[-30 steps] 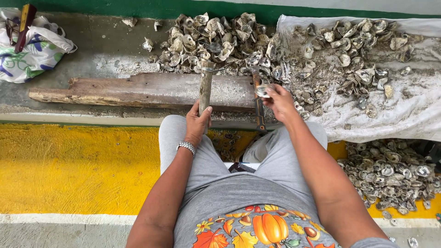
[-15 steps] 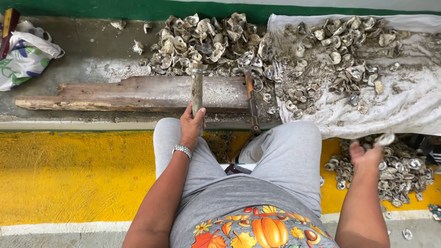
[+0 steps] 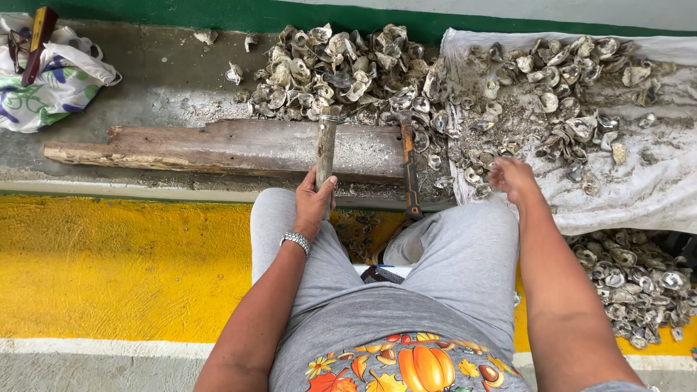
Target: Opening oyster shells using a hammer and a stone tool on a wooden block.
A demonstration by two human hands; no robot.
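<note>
Plainly, the left hand (image 3: 314, 199) gripped a wooden tool handle (image 3: 326, 149), while the right hand (image 3: 512, 178), fingers curled over the oyster shells (image 3: 552, 101), hid whatever it held.

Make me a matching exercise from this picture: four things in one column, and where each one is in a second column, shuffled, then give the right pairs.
Things:
1. wooden-handled tool
2. wristwatch
3. patterned bag
4. white cloth

Places:
A. far left, on the grey ledge
B. under the shells on the right
C. on the left wrist
D. in the grip of the left hand, head resting on the wooden plank

Pairs: 1-D, 2-C, 3-A, 4-B
</note>
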